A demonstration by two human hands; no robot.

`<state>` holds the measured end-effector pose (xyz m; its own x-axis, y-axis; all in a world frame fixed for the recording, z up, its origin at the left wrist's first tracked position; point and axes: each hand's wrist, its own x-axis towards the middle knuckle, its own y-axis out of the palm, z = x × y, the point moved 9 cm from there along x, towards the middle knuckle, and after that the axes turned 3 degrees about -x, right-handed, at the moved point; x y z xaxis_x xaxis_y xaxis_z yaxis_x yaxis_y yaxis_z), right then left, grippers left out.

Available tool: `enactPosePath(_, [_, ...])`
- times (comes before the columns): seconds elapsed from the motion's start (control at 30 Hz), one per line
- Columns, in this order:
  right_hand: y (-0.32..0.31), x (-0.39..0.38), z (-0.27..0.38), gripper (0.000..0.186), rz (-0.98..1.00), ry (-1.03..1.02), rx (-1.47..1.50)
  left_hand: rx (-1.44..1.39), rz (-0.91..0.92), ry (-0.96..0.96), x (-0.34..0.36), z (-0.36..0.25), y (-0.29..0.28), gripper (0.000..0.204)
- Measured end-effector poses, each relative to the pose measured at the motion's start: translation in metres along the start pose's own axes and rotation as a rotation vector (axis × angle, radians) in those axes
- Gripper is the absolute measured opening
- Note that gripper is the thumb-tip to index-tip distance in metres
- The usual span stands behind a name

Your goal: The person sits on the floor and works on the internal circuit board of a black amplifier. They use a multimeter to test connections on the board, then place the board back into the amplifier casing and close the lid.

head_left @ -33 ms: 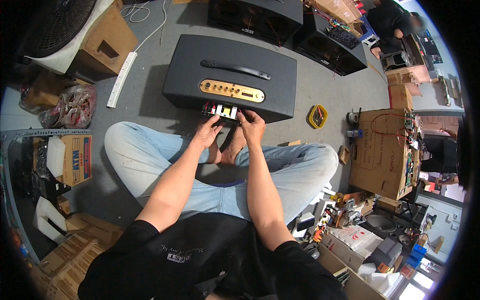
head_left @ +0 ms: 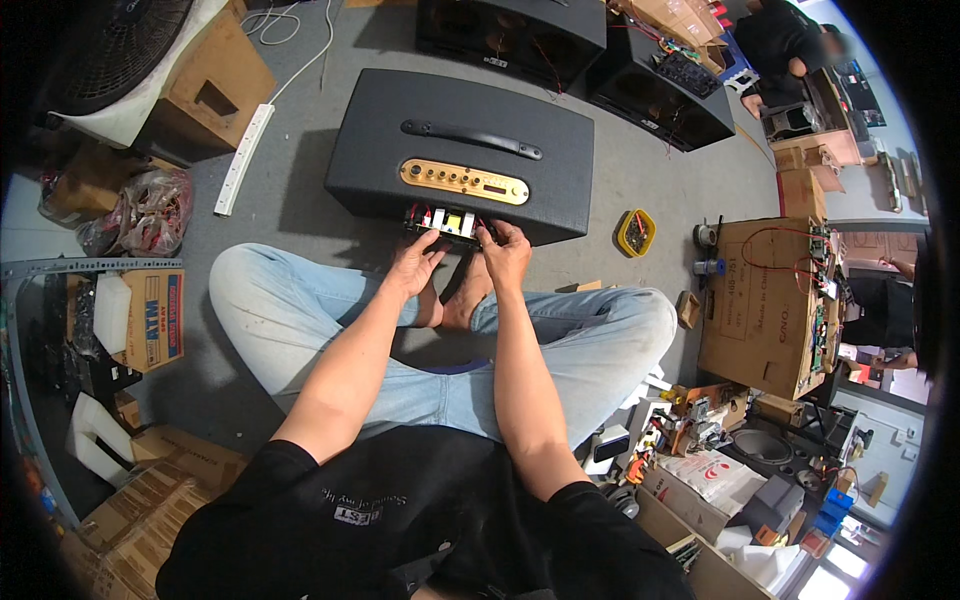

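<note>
A black speaker cabinet (head_left: 460, 110) sits on the floor before my crossed legs, with a dark carrying handle (head_left: 470, 139) and a gold control panel (head_left: 465, 182) with several knobs on top. At its near side a circuit board (head_left: 447, 224) with pale metal parts, a yellow component and red wires sticks out. My left hand (head_left: 412, 268) has thumb and fingers closed at the board's left part. My right hand (head_left: 507, 258) pinches its right end. The fingertips under the board are partly hidden, as is how far the board reaches into the cabinet.
A yellow tray (head_left: 636, 233) of small dark parts lies right of the cabinet. Two more speaker cabinets (head_left: 510, 45) stand beyond. A white power strip (head_left: 244, 160) lies at the left. Cardboard boxes (head_left: 752, 300) and loose parts crowd the right; another person (head_left: 780, 45) is at the far right.
</note>
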<state>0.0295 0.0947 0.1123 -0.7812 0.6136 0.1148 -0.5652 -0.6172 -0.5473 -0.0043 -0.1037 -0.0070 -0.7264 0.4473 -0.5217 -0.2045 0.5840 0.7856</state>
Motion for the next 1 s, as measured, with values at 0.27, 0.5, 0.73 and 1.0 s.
enactPosePath(0.27, [-0.012, 0.004, -0.005, 0.016, -0.196, 0.087, -0.049, -0.06, -0.038, -0.023, 0.001, 0.003, -0.001, 0.04])
enactPosePath(0.5, [-0.009, 0.002, -0.037, 0.016, -0.258, 0.268, 0.075, -0.071, -0.101, 0.044, 0.003, -0.001, 0.002, 0.034])
enactPosePath(0.73, [-0.009, -0.002, -0.013, 0.023, -0.196, 0.24, -0.038, -0.064, -0.077, 0.026, 0.004, -0.003, -0.007, 0.032])
enactPosePath(1.0, [-0.019, -0.012, 0.06, 0.014, -0.222, -0.251, -0.101, -0.066, 0.006, -0.006, 0.002, 0.003, -0.004, 0.031])
